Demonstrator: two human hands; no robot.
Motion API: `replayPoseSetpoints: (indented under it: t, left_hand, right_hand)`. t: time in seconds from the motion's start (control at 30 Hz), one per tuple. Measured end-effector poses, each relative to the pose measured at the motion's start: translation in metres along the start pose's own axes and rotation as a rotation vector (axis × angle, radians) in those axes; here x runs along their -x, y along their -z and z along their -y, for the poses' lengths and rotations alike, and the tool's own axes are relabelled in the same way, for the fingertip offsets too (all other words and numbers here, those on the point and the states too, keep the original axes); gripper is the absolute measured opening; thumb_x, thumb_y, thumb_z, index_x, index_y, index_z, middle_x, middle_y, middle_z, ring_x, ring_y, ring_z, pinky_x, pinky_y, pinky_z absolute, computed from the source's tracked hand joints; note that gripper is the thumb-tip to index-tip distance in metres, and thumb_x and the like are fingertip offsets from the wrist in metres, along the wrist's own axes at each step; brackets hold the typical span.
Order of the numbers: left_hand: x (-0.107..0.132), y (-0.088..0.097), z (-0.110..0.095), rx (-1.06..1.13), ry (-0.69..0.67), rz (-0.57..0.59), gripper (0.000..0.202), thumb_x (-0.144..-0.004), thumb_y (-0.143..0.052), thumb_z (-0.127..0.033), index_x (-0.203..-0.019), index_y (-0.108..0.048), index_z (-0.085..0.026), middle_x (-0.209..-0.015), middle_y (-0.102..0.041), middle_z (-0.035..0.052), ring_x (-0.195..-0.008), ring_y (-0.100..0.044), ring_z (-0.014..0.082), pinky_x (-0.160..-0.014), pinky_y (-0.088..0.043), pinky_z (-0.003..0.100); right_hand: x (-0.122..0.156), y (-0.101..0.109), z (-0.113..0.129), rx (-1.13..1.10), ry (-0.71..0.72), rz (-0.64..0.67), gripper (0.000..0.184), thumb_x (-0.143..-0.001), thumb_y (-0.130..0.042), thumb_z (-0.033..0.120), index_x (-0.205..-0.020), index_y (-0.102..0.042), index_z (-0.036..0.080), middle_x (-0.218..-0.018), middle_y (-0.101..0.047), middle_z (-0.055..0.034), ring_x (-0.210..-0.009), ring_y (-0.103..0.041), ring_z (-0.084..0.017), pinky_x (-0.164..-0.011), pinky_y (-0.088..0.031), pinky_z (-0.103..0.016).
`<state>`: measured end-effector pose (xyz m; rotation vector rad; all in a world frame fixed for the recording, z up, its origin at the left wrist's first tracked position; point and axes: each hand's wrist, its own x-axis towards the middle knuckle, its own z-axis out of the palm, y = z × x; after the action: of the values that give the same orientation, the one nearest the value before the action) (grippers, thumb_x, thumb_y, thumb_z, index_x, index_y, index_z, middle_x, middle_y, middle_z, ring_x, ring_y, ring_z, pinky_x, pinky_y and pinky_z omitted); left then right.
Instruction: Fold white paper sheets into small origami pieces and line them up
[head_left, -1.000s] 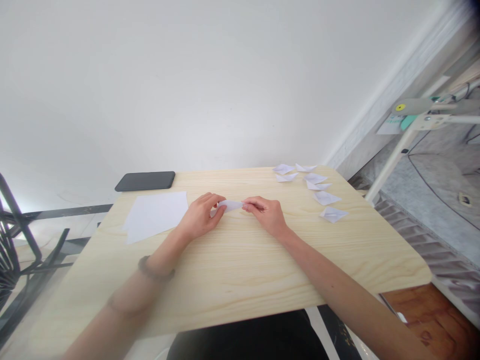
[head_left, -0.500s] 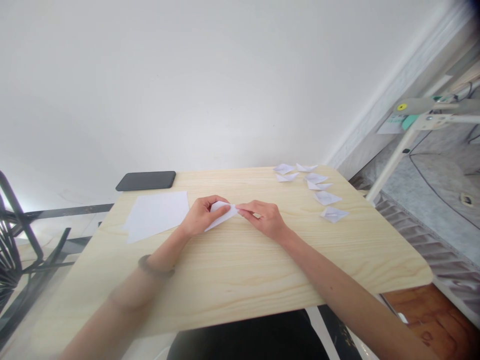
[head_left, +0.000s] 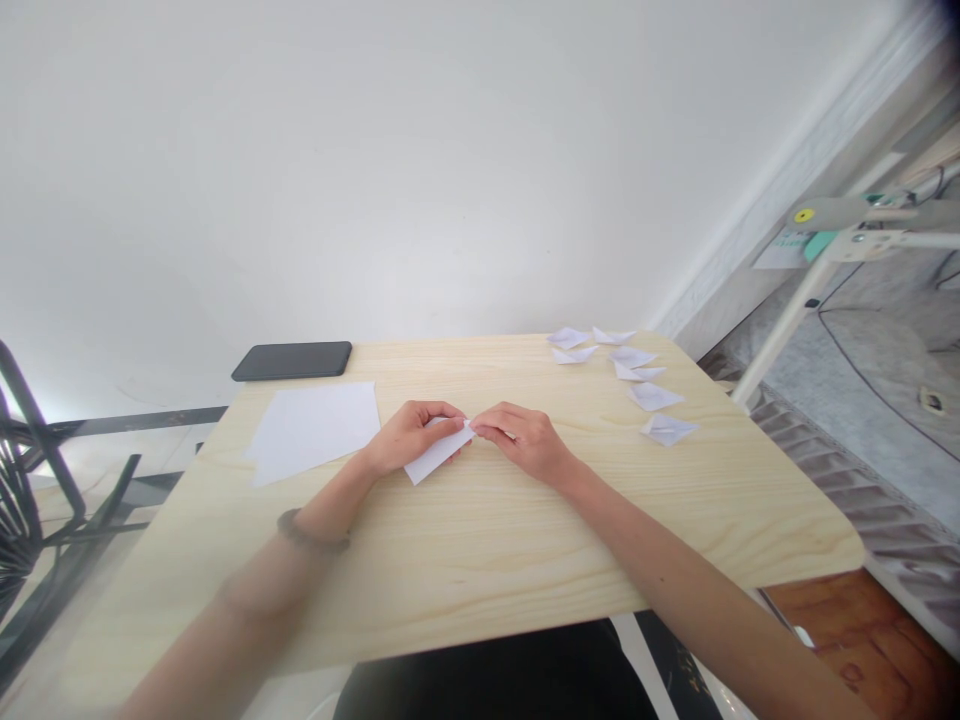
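A folded piece of white paper (head_left: pixel 433 459) is held between my two hands above the middle of the table. My left hand (head_left: pixel 411 435) grips its upper part, thumb on top and fingers behind. The fingertips of my right hand (head_left: pixel 525 438) pinch its right-hand tip, close against the left fingertips. The paper slants, with its wide end down to the left. Flat white sheets (head_left: pixel 315 430) lie beside my left hand. Several folded paper boats (head_left: pixel 655 397) stand on the right side of the table.
A black phone (head_left: pixel 292 361) lies at the back left of the pale wooden table (head_left: pixel 480 570). Behind it rises a white wall (head_left: pixel 420 180). A dark metal rack (head_left: pixel 45 470) is on the left, and a white metal frame (head_left: pixel 795 300) on the right.
The folded paper has turned, and its wide lower end now hangs further down towards me. Both hands have shifted slightly and their fingertips are closer together.
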<state>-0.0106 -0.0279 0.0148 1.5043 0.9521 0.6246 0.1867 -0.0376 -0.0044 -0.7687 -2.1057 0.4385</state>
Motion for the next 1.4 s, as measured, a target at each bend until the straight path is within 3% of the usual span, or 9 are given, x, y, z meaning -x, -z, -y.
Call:
replayPoseSetpoints:
  t: [0.33,0.53,0.87,1.1,1.27,1.4]
  left_hand:
    - [-0.0003,-0.0018,-0.0017,-0.11,0.008,-0.074,0.031,-0.077,-0.05,-0.044,-0.079,-0.061,-0.015,-0.061,-0.06,0.0002,-0.047,-0.05,0.0088,-0.039,-0.034,0.017]
    - [-0.0008,-0.005,-0.0003,-0.186,0.007,-0.107,0.032,-0.074,-0.052,-0.045,-0.079,-0.061,-0.015,-0.06,-0.057,-0.0012,-0.047,-0.045,0.0073,-0.04,-0.032,0.017]
    - [0.001,-0.0071,-0.0042,-0.358,-0.108,-0.121,0.032,-0.076,-0.049,-0.043,-0.079,-0.063,-0.015,-0.072,-0.062,0.0011,-0.061,-0.05,0.011,-0.05,-0.037,0.018]
    - [0.0018,-0.0043,-0.0039,-0.37,-0.118,-0.131,0.032,-0.077,-0.048,-0.043,-0.08,-0.063,-0.015,-0.071,-0.061,0.0011,-0.057,-0.049,0.0103,-0.047,-0.036,0.018]
    - [0.0017,-0.0047,-0.0039,-0.402,-0.142,-0.107,0.029,-0.077,-0.049,-0.041,-0.078,-0.064,-0.016,-0.07,-0.062,0.0,-0.058,-0.049,0.0101,-0.048,-0.035,0.018]
    - [0.0016,-0.0047,-0.0043,-0.42,-0.133,-0.111,0.029,-0.077,-0.049,-0.04,-0.078,-0.064,-0.016,-0.069,-0.062,-0.0004,-0.057,-0.049,0.0099,-0.048,-0.035,0.018]
  right_hand:
    - [-0.0007,0.0007,0.0038,-0.025,-0.007,0.05,0.018,-0.086,-0.041,0.024,-0.092,-0.058,0.02,-0.086,-0.061,-0.0038,-0.08,-0.057,-0.011,-0.075,-0.045,-0.024]
    - [0.0006,-0.0011,0.0021,-0.004,-0.19,0.0,0.013,-0.08,-0.048,0.026,-0.088,-0.054,0.017,-0.072,-0.059,0.0002,-0.06,-0.051,-0.008,-0.057,-0.041,-0.02]
    - [-0.0001,0.0003,0.0016,-0.058,-0.23,0.19,0.02,-0.083,-0.039,0.023,-0.068,-0.052,0.016,-0.06,-0.05,0.0026,-0.052,-0.04,-0.007,-0.052,-0.032,-0.019]
    - [-0.001,0.0051,0.0019,-0.185,-0.282,0.278,0.019,-0.083,-0.037,0.019,-0.075,-0.054,0.016,-0.064,-0.055,0.0022,-0.052,-0.043,-0.006,-0.054,-0.033,-0.018]
    - [-0.0008,0.004,0.0037,-0.127,-0.284,0.268,0.019,-0.083,-0.039,0.023,-0.073,-0.054,0.016,-0.06,-0.052,0.003,-0.05,-0.041,-0.006,-0.052,-0.032,-0.019]
    - [-0.001,0.0049,0.0039,-0.151,-0.278,0.292,0.02,-0.082,-0.038,0.018,-0.071,-0.054,0.016,-0.06,-0.054,0.003,-0.05,-0.042,-0.006,-0.053,-0.033,-0.018]
